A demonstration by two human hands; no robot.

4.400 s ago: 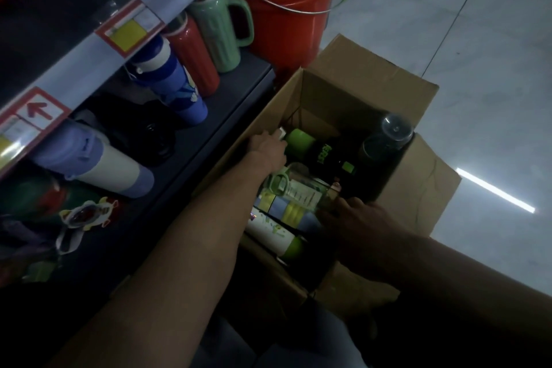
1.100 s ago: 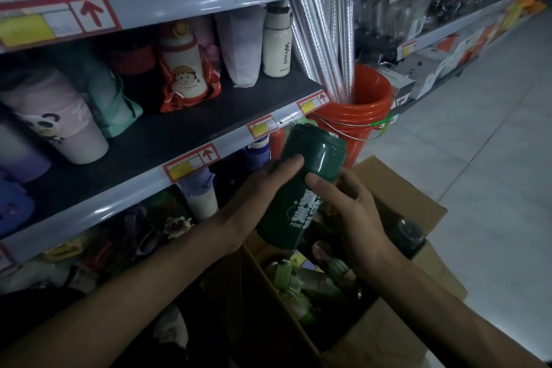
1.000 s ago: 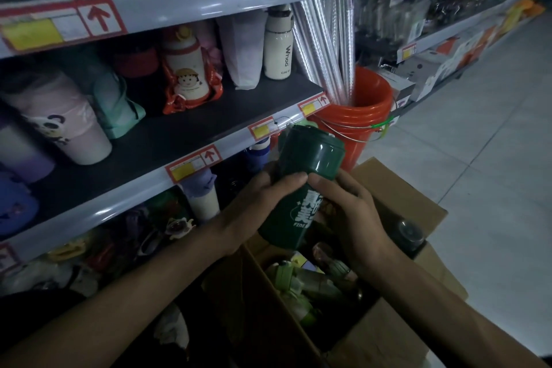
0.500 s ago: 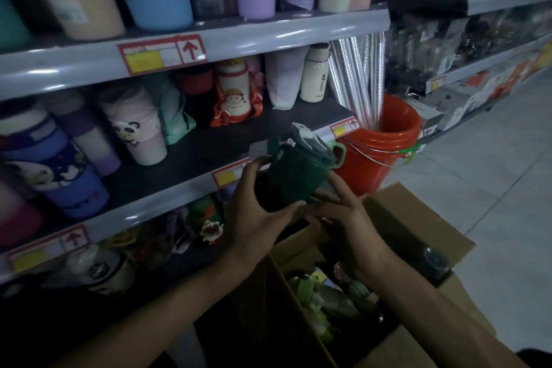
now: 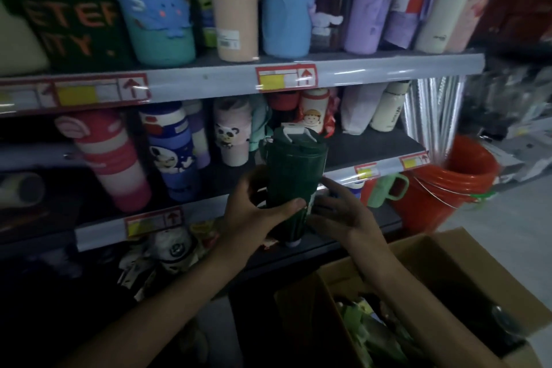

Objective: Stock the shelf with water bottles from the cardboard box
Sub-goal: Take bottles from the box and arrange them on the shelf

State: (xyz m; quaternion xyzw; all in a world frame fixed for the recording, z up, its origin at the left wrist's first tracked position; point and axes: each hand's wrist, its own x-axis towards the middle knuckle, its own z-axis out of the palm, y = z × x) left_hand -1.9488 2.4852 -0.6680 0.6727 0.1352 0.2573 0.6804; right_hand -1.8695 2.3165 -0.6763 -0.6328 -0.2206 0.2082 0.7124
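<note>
Bottle (image 5: 294, 170), dark green, is being held upright at the front edge of the middle shelf (image 5: 388, 165). The left hand (image 5: 254, 215) is gripping its lower body from nine o'clock, thumb across the front. The right hand (image 5: 346, 215) is resting nearly straight fingers against its base from three o'clock. The cardboard box (image 5: 448, 254) is sitting open at five o'clock

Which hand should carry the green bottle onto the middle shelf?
Left. The left hand wraps the dark green bottle, thumb across its front, a full grip. The right hand only lies with straighter fingers against its lower side, so it likely just steadies.
</note>
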